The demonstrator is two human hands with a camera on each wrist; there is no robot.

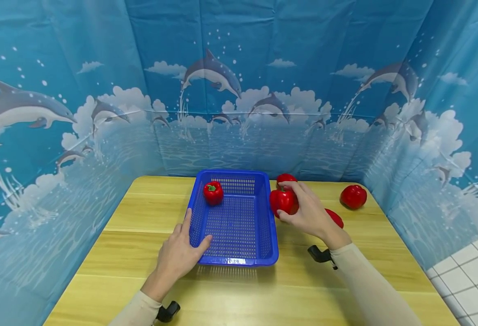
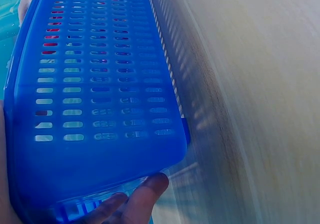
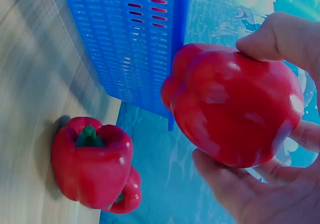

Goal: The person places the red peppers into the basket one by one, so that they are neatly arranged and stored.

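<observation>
Red pepper (image 1: 283, 201) gripped by right-hand fingers (image 1: 300, 190), half hidden; left-hand fingers (image 1: 200, 244) grip the basket (image 1: 235, 260).

Red pepper (image 1: 283, 201) and blue basket (image 1: 234, 261)
Glossy pepper lifted just right of the slotted basket, which sits mid-worktop with another pepper (image 1: 213, 192) in its far-left corner

Head view high, looking down the table (image 1: 141, 290), wrist views close, all sharing the blue basket (image 1: 232, 260)

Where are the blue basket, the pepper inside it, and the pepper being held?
blue basket (image 1: 239, 261), head view, near rim.
pepper in basket (image 1: 213, 193), head view, its body.
held pepper (image 3: 235, 104), right wrist view, its side.
</observation>
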